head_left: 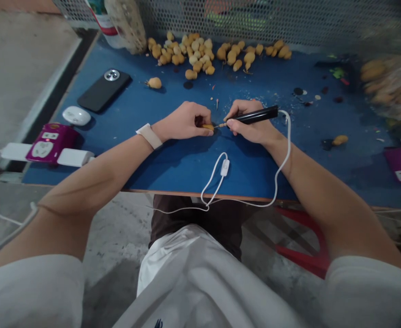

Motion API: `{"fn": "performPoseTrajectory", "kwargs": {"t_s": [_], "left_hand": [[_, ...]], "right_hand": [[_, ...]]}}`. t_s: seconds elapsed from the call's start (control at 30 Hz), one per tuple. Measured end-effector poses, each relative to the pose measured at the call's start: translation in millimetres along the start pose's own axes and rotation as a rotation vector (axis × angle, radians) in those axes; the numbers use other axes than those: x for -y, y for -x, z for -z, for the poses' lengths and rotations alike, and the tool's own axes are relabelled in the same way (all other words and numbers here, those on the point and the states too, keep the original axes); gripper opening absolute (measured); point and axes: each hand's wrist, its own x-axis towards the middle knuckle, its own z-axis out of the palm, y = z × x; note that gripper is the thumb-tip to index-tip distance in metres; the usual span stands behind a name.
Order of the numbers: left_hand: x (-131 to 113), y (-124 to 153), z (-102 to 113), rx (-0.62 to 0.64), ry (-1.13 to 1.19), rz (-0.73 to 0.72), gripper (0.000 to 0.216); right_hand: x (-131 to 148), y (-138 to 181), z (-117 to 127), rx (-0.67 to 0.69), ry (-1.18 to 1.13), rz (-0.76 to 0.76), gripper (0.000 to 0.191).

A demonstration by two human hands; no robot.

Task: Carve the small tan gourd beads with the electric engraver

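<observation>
My left hand (pixel 186 120) is closed round a small tan gourd (pixel 208 127) and presses it against the blue table (pixel 173 159). My right hand (pixel 250 123) grips a black pen-shaped corded tool (pixel 255 116), its thin tip touching the gourd's end. A white cable with an inline switch (pixel 224 167) runs from the tool's back end, loops over the table's front edge and hangs down. A pale band sits on my left wrist.
A heap of small tan gourds (pixel 200 52) lies at the back, with single ones at left (pixel 154 83) and right (pixel 340 139). A black phone (pixel 104 90), white case (pixel 76 115), and purple-white power strip (pixel 48 146) sit at left. Wire mesh stands behind.
</observation>
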Motion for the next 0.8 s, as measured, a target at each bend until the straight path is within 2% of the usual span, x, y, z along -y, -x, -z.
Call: {"fn": "performPoseTrajectory", "kwargs": {"t_s": [0.37,0.57,0.8], "left_hand": [[3.7,0.5,-2.3,-0.007,0.016,-0.035,0.028],[6.3,-0.5,-4.3,-0.031,0.007,-0.05,0.028],[5.5,-0.4,-4.5,-0.028,0.022,-0.073,0.028]], "right_hand": [[-0.2,-1.4,-0.2,0.019,0.071,0.009,0.037],[-0.3,-3.1,-0.3,0.028,0.043,0.006,0.043],[-1.7,-3.2,-1.0,0.029,-0.033,-0.011,0.037]]}}
